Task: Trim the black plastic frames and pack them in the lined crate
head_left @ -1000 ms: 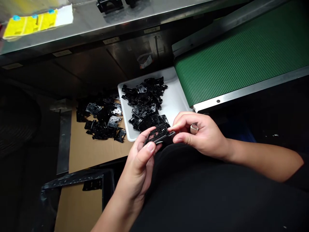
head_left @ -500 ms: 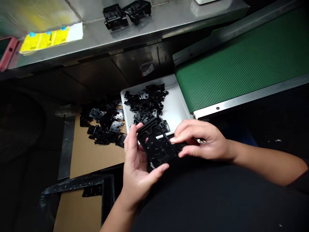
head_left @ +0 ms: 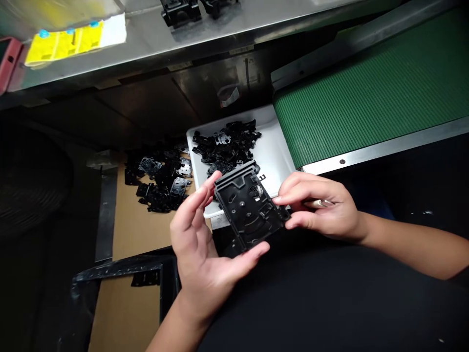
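Observation:
A flat black moulded plastic part [head_left: 249, 210] with ribs, slots and a round recess is held up with its face toward me, above the front of a white tray. My left hand [head_left: 200, 244] cradles its lower left side, with the thumb along the bottom edge and the fingertips at the left edge. My right hand [head_left: 318, 205] pinches its right corner with the fingertips. A heap of similar black parts [head_left: 225, 149] lies in the white tray [head_left: 274, 142], just beyond my hands.
A second heap of black parts [head_left: 157, 178] lies on brown cardboard [head_left: 135, 234] left of the tray. A green conveyor belt [head_left: 366, 88] runs along the right. Above stands a steel shelf [head_left: 146, 44] with black parts [head_left: 198, 10] and a yellow label sheet [head_left: 69, 44].
The black part has turned from nearly edge-on to face-on toward me. My hands have spread apart around it, and the left hand has opened out beneath it.

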`<state>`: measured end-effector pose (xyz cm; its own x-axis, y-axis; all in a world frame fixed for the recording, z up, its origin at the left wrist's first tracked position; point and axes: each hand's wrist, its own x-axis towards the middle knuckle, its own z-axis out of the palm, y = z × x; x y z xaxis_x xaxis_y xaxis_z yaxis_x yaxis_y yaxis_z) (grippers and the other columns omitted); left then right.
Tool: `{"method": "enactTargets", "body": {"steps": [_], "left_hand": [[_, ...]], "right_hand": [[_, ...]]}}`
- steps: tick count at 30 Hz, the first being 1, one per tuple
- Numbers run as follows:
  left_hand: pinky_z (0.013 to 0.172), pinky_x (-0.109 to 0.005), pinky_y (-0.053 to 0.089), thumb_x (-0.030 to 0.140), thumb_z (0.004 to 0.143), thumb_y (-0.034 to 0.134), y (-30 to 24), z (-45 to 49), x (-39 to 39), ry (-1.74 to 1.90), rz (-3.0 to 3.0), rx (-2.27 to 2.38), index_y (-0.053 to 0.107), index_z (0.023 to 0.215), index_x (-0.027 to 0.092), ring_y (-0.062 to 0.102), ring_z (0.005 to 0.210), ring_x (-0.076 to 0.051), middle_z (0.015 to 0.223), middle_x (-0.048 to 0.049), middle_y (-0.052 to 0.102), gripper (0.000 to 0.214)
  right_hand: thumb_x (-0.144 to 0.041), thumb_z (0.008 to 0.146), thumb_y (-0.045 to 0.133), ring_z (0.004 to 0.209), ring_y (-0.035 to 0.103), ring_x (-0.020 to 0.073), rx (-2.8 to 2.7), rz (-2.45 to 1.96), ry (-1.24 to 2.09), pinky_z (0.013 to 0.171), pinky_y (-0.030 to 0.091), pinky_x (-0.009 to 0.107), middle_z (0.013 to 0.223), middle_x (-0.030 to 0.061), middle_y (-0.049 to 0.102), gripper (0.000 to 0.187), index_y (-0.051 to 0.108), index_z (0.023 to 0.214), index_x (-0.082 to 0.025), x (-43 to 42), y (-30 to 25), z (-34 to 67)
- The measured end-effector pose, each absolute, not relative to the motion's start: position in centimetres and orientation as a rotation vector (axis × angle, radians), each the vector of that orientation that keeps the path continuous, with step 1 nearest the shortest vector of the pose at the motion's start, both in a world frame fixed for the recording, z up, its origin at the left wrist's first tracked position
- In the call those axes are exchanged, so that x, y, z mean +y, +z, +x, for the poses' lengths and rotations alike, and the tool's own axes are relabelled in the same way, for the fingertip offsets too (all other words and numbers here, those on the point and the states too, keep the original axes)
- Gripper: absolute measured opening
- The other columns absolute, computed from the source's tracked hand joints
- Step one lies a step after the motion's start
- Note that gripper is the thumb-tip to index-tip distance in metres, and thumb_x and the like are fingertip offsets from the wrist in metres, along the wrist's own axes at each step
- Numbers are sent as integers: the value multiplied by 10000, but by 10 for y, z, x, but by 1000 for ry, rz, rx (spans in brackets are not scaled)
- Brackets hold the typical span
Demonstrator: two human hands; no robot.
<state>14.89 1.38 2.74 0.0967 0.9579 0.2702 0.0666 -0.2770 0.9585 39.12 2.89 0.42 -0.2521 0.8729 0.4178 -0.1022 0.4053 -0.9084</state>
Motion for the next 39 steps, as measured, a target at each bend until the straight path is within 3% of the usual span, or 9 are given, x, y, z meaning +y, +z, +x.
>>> {"method": "enactTargets", "body": {"steps": [7,13,18,23,33,36,39], "left_hand": [[1271,-592,423,389,646,1028,39,150,16,1267,1429,1191,641,1369,365,479,1535,-395,1535,-54,594,821],[1284,-545,419,465,682,998,42,146,12,1221,1409,1291,584,1469,392,438,1564,-371,1571,-41,574,892],[1261,-526,431,623,630,975,42,144,5,1199,1311,1430,596,1464,353,520,1474,-385,1478,-70,616,956],[1166,-522,507,750,732,841,45,151,1,1084,952,1420,570,1489,299,603,1355,-380,1374,-104,630,922],[1209,-532,505,758,829,745,33,150,-9,1090,695,1282,585,1476,305,523,1486,-400,1470,-108,624,806],[1241,-519,489,721,804,802,33,146,-9,1090,744,1265,561,1519,321,473,1543,-403,1562,-106,581,854],[1298,-502,430,579,706,950,30,138,-8,1156,907,1271,500,1587,399,372,1616,-398,1698,-58,460,1005]], "right_hand": [[-279,893,888,762,621,141,-1466,-722,1181,593,520,251,961,59,735,270,828,1144,-202,37,4,382],[-274,871,909,796,633,144,-1436,-676,1256,589,522,243,957,52,717,284,834,1132,-190,47,5,377],[-324,841,934,728,622,123,-1414,-636,1338,518,497,219,951,53,722,295,839,1082,-182,55,7,370],[-374,820,947,707,610,117,-1291,-696,1451,536,489,231,891,46,718,290,839,974,-153,55,9,358],[-381,790,968,738,624,136,-1247,-818,1516,594,501,261,820,30,727,288,836,908,-154,53,19,352],[-363,804,959,741,633,129,-1304,-786,1489,592,511,256,865,38,742,280,836,939,-150,55,21,351],[-270,838,935,774,650,126,-1425,-677,1419,569,504,233,925,45,748,248,836,1030,-148,58,20,354]]}}
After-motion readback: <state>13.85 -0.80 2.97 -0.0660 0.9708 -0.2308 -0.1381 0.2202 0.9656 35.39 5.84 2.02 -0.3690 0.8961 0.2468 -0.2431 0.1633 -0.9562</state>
